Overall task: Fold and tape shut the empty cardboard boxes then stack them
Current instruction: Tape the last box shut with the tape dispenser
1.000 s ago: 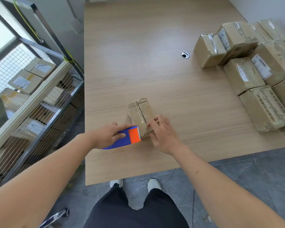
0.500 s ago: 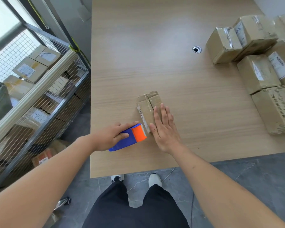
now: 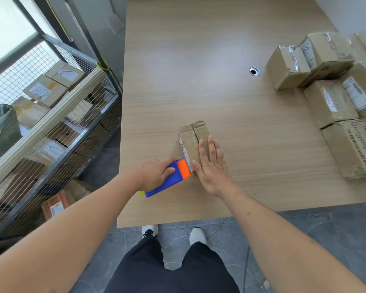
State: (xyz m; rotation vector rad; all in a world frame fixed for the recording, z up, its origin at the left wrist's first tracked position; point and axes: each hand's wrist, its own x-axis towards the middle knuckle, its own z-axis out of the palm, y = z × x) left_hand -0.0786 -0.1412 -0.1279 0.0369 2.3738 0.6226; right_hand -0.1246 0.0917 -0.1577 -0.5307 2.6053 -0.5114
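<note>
A small cardboard box (image 3: 191,138) lies on the wooden table (image 3: 199,60) near its front edge, flaps folded closed with a seam running along its top. My right hand (image 3: 211,163) presses flat on the box's near end, fingers straight. My left hand (image 3: 156,172) grips a blue and orange tape dispenser (image 3: 169,178), whose orange end touches the box's near left corner.
Several taped cardboard boxes (image 3: 330,81) are grouped at the table's right side. A cable hole (image 3: 254,71) sits mid-table. A wire cage rack (image 3: 51,123) with more boxes stands to the left. My feet are below the table's front edge.
My right hand went from curled fingers at the box's near end to lying flat on its top. The dispenser stays at the box's near corner.
</note>
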